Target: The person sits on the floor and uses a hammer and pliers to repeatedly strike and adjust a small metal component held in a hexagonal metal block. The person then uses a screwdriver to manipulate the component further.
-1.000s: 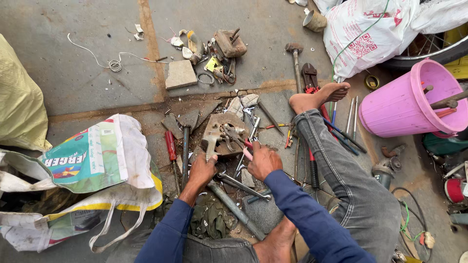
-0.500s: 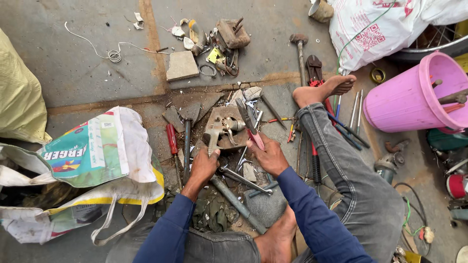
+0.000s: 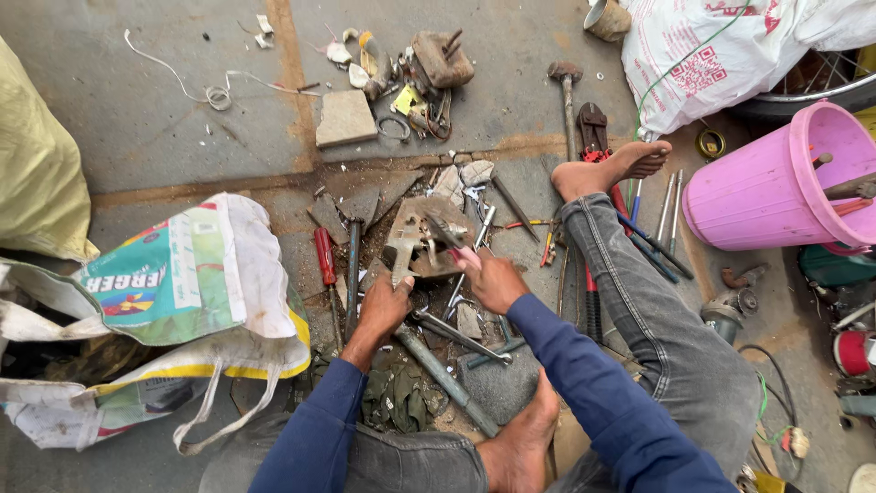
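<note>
Head view: left hand [image 3: 383, 306] clamps lower edge of rusty metal part [image 3: 422, 239] on floor [image 3: 137, 119], between outstretched legs. Right hand [image 3: 493, 278] closed on pliers [image 3: 447, 233], biting part's top. Risks: pliers may slip off corroded edge, jab left hand; part could shift among loose tools. Pink bucket [image 3: 776, 192], far right, holds tool handles. Printed sack [image 3: 173, 283], left, contents hidden.
</note>
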